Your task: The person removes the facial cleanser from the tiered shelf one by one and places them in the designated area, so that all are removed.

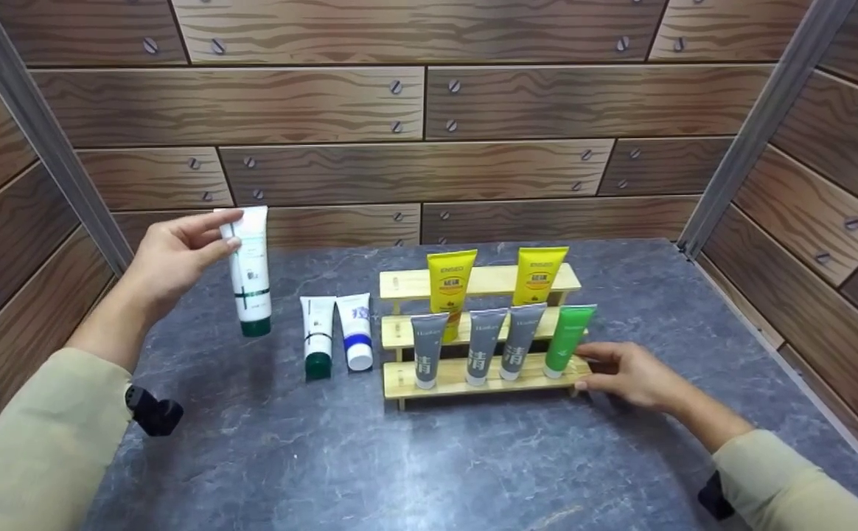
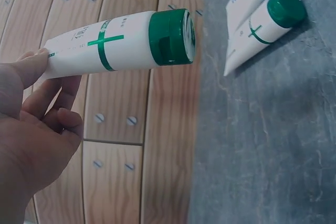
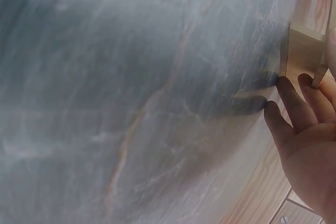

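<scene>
My left hand (image 1: pixel 171 251) pinches the flat end of a white tube (image 1: pixel 253 269) with a dark green cap, held upright above the table, cap down. In the left wrist view its green cross-shaped print faces the camera. Two white tubes lie side by side on the table: one green-capped tube (image 1: pixel 318 335) and one blue-banded tube (image 1: pixel 355 332). My right hand (image 1: pixel 639 375) grips the right end of the lowest step of a wooden display rack (image 1: pixel 473 280). On that step stand several grey tubes (image 1: pixel 427 350) and a green tube (image 1: pixel 569 339).
Two yellow tubes (image 1: pixel 451 284) stand higher on the rack, behind the grey ones; the right one's base is hidden. Wood-patterned walls (image 1: pixel 326 103) enclose the dark marbled table (image 1: pixel 289 457) at the back and sides. Grey metal posts (image 1: pixel 746 125) mark the corners.
</scene>
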`<state>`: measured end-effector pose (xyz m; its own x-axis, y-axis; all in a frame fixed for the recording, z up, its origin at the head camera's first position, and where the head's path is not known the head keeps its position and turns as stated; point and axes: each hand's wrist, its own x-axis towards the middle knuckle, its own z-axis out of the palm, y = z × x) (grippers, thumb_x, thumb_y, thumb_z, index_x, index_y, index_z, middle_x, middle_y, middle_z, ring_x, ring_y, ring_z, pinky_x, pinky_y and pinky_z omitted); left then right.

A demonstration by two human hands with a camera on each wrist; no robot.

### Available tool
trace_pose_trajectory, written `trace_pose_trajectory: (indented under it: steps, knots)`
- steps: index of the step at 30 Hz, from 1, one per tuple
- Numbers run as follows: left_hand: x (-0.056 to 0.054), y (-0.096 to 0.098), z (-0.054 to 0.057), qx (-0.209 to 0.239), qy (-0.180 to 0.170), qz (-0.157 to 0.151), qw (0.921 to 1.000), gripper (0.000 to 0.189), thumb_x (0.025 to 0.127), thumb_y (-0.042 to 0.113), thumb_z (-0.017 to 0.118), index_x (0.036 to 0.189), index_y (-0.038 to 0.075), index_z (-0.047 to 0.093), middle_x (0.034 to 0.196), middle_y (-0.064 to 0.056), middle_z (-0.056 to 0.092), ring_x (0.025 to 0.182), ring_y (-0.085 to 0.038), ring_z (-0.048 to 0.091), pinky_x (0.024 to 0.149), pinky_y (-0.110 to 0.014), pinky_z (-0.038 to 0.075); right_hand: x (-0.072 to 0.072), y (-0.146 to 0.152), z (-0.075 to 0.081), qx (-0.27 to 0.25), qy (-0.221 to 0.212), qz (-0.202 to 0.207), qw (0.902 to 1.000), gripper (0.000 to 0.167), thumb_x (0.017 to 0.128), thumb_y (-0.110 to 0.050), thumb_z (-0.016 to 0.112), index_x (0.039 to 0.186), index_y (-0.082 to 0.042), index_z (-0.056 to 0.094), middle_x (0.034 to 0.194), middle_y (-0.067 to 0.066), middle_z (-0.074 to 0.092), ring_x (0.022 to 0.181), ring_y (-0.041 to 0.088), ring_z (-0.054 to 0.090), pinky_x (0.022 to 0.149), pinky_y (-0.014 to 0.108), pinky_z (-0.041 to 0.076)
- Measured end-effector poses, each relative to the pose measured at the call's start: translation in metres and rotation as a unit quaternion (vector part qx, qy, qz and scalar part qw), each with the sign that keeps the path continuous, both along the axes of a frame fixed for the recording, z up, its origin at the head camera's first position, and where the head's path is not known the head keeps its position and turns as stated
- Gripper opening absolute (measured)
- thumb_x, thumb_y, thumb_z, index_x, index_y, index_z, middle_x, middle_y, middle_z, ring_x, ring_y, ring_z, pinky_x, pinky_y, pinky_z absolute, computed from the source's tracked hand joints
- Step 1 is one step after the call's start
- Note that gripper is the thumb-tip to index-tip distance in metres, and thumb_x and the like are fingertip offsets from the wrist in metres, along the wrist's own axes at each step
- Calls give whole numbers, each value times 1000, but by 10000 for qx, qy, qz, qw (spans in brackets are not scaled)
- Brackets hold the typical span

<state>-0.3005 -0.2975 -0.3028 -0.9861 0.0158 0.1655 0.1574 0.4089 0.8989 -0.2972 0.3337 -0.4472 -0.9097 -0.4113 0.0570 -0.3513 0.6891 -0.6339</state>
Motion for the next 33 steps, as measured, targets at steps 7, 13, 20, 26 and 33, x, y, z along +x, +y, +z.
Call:
trace_pose_trajectory:
  steps: [7,13,20,26,33]
  knots:
    - [-2,-6,-21,59,-87,148,9998,50,107,20,67,155,14,56,142,-21,63,114,-11,62,94,-20,51,0,0,-1,-6,-64,26,10000,61,92,-29,85,137,7,65,137,26,66,130,47,60,111,62,43]
    - [-6,-6,-37,107,-313,302,9990,51,107,26,67,156,17,55,145,-18,60,114,-14,59,89,-26,51,1,0,0,-35,-78,4,10000,61,92,-29,84,138,6,65,138,27,65,130,48,59,112,63,43]
    - [-9,-8,-54,176,-493,276,9982,52,108,29,65,158,16,53,151,-18,54,117,-14,57,97,-33,47,1,-1,1,-126,-144,96,9998,60,93,-29,84,139,6,65,138,25,66,130,44,61,111,59,45]
    - [-15,-7,-67,280,-587,158,9978,53,109,27,65,158,13,52,167,-14,38,130,-22,53,108,-45,45,1,0,1,-39,-171,21,9998,61,93,-29,84,139,6,64,139,27,65,130,47,60,112,63,43]
    - [-19,-6,-78,215,-749,219,9967,51,110,25,63,158,12,51,169,-13,37,139,-30,49,105,-41,46,1,1,1,-25,-104,23,9999,61,92,-30,84,138,5,65,139,27,65,131,48,58,113,64,42]
